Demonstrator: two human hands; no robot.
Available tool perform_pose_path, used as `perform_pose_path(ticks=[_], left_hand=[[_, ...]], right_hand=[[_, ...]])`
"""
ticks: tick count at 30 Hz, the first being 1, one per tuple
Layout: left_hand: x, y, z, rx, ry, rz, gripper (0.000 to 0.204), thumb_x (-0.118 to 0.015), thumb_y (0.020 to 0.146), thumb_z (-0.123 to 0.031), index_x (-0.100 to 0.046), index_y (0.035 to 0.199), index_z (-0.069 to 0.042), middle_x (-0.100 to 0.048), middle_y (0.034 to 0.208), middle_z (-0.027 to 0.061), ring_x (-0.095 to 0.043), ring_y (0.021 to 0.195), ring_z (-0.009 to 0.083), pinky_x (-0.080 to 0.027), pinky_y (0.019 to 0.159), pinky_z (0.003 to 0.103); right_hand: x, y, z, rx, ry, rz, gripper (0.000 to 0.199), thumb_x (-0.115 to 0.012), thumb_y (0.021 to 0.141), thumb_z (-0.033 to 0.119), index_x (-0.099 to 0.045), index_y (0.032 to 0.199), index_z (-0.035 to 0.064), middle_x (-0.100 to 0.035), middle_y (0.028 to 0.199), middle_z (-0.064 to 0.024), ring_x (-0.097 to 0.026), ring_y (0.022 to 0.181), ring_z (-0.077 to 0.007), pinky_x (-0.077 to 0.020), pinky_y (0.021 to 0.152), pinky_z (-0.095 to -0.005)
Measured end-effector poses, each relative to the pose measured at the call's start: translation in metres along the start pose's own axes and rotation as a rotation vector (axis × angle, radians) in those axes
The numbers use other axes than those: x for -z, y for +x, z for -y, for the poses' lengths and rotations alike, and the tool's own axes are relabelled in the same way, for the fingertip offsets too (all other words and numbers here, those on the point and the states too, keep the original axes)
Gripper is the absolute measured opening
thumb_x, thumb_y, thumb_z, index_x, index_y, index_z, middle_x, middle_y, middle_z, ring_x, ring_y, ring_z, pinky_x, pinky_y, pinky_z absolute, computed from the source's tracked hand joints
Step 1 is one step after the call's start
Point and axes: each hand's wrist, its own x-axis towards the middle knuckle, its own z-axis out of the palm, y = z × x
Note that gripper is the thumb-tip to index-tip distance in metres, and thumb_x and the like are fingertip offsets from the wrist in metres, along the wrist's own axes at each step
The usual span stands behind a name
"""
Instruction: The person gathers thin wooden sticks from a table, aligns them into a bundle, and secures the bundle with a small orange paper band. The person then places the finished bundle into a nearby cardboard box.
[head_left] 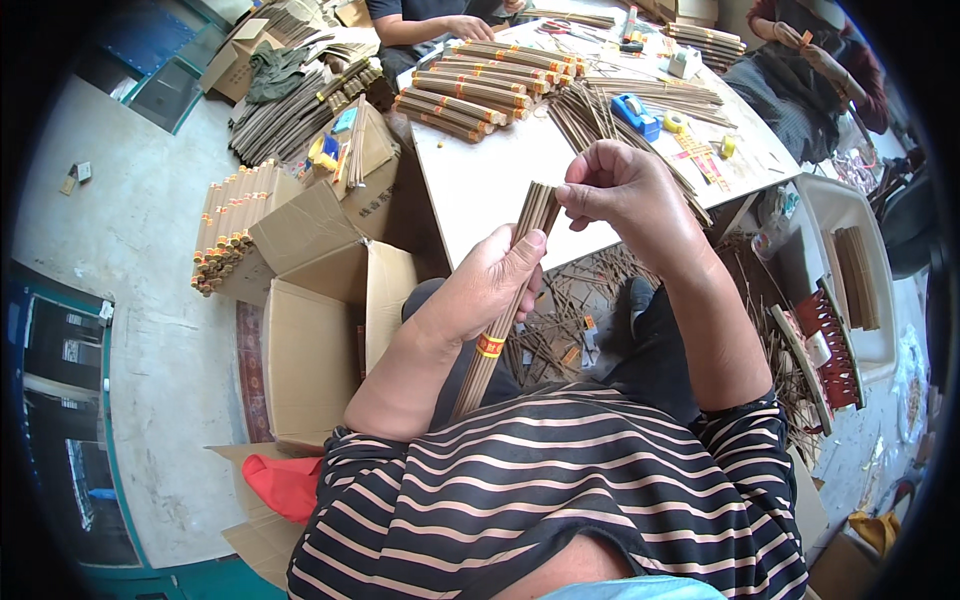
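Observation:
A bundle of brown incense sticks slants up from my lap, with a red and yellow paper band around its lower part. My left hand is wrapped round the bundle near its upper end. Close to the top ends of the sticks, my right hand is closed in a pinch, thumb against forefinger. Whether it grips a single stick end or something small there is too fine to make out. Past my hands, banded bundles lie piled on the white table.
On the table are loose sticks, a blue tape dispenser and label strips. An open cardboard box stands at my left, beside stacked bundles. A white tub is at right. Two people work across the table.

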Motion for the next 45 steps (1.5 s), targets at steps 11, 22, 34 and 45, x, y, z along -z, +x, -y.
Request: perform_pose_path(ticks=[11,22,34,45], left_hand=[[0.001,0.0,-0.004,0.003,0.196,-0.079,0.043,-0.044,0.093,-0.045,-0.043,0.094,-0.002,-0.046,0.065,0.0015,-0.047,0.053,0.007,-0.043,0.046,0.021],[0.003,-0.001,-0.002,0.023,0.237,-0.053,0.045,-0.044,0.093,-0.045,-0.044,0.099,0.0,-0.047,0.065,0.0018,-0.047,0.053,0.0062,-0.044,0.047,0.02],[0.002,-0.001,0.007,0.033,0.237,-0.01,0.044,-0.046,0.093,-0.042,-0.044,0.101,0.002,-0.048,0.067,0.0016,-0.047,0.054,0.0056,-0.043,0.047,0.018],[0.001,0.001,0.011,0.029,0.25,0.03,0.05,-0.041,0.094,-0.046,-0.043,0.103,0.004,-0.048,0.067,0.0023,-0.049,0.056,0.0073,-0.044,0.05,0.021]], right_hand=[[0.007,0.01,0.001,-0.161,-0.022,0.087,0.024,-0.069,0.08,0.02,-0.059,0.085,-0.001,-0.06,0.072,-0.0039,-0.06,0.064,-0.0099,-0.0511,0.06,-0.0223],[0.007,0.006,-0.003,-0.182,-0.116,0.131,0.03,-0.068,0.081,0.028,-0.063,0.083,-0.0019,-0.062,0.066,-0.0062,-0.06,0.058,-0.0104,-0.0521,0.054,-0.0238],[0.016,0.004,-0.012,-0.324,0.053,0.193,0.034,-0.065,0.083,0.031,-0.062,0.082,-0.003,-0.062,0.066,-0.0082,-0.061,0.056,-0.0127,-0.0531,0.054,-0.0245],[0.023,0.0,-0.019,-0.445,0.219,0.208,0.025,-0.062,0.086,0.022,-0.061,0.084,-0.0027,-0.062,0.068,-0.008,-0.06,0.054,-0.0128,-0.0523,0.053,-0.0254]])
